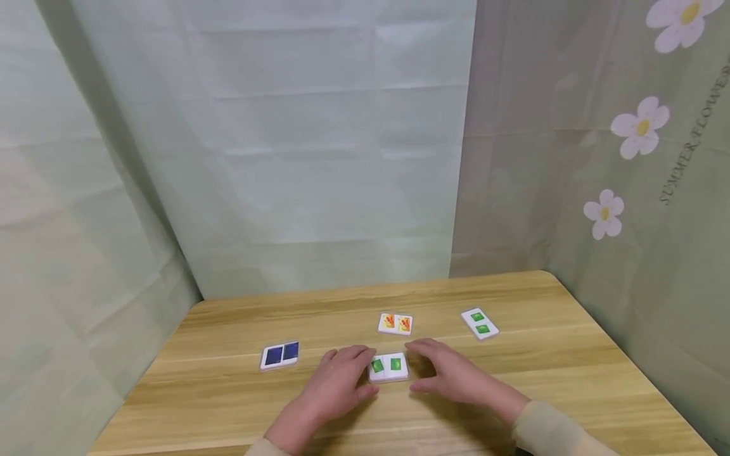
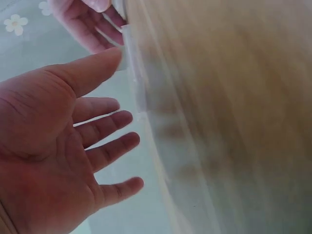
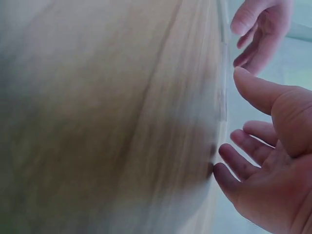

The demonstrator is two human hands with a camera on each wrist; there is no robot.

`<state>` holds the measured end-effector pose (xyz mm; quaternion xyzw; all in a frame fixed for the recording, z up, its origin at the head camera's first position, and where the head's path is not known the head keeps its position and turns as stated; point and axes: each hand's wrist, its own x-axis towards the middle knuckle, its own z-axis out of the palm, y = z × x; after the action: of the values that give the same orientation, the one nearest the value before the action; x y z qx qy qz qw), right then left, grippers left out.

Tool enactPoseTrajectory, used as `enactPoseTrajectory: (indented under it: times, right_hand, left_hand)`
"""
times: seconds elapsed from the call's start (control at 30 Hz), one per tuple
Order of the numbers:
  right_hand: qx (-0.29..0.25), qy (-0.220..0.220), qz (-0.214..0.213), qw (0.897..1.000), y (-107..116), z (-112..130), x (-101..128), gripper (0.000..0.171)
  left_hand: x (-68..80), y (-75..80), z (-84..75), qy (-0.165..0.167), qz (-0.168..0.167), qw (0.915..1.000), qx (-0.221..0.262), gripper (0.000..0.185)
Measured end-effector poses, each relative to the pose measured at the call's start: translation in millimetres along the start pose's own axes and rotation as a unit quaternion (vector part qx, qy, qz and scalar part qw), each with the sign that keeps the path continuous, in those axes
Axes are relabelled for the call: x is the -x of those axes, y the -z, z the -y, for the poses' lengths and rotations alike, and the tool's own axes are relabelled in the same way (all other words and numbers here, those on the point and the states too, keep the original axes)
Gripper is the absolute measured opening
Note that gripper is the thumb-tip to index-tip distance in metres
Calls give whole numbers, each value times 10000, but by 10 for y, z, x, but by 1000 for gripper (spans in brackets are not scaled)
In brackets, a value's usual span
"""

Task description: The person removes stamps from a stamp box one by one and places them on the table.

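Observation:
A small stack of white cards [image 1: 389, 373], its top card showing two green squares, lies on the wooden table between both hands. My left hand [image 1: 341, 382] is at the stack's left side, its fingertips right at the edge and the thumb nearer the front. On the other side my right hand [image 1: 453, 375] curves loosely with a gap between thumb and fingers, a little apart from the stack. In the left wrist view the left palm [image 2: 48, 156] faces the table with fingers spread. The right wrist view shows the right fingers [image 3: 243, 161] relaxed, with nothing held.
Behind the stack lies a card with two orange pictures [image 1: 395, 323]. A card with two dark blue squares [image 1: 279, 355] lies to the left, and another green-square card [image 1: 480, 323] at the back right. Hanging cloth [image 1: 319, 158] surrounds the table [image 1: 217, 405] at back and sides.

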<state>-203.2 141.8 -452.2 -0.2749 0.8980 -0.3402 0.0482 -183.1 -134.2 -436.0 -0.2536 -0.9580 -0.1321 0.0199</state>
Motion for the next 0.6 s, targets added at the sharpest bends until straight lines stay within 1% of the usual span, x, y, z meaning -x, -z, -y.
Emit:
enactPoseTrajectory:
  times: [0.1,0.33,0.47,0.6]
  right_hand:
    - [-36,-30,-67,10000,-1,5,-19,76]
    - [-69,-73,-96,9999,-50,-20,-68,79]
    - [55,47,-167,9998,-52,-9,-88,78]
    - [134,138,-238,9995,-48,6,-91,76]
  left_hand:
    - [-41,-22,16,-100,20,9999,27,66]
    - [-120,-65,53,-95,97,9997,199,66]
    - [-147,-53,74,-75,160,9992,356,67]
    - [-176,-70,89,-97,172,9991,380,67]
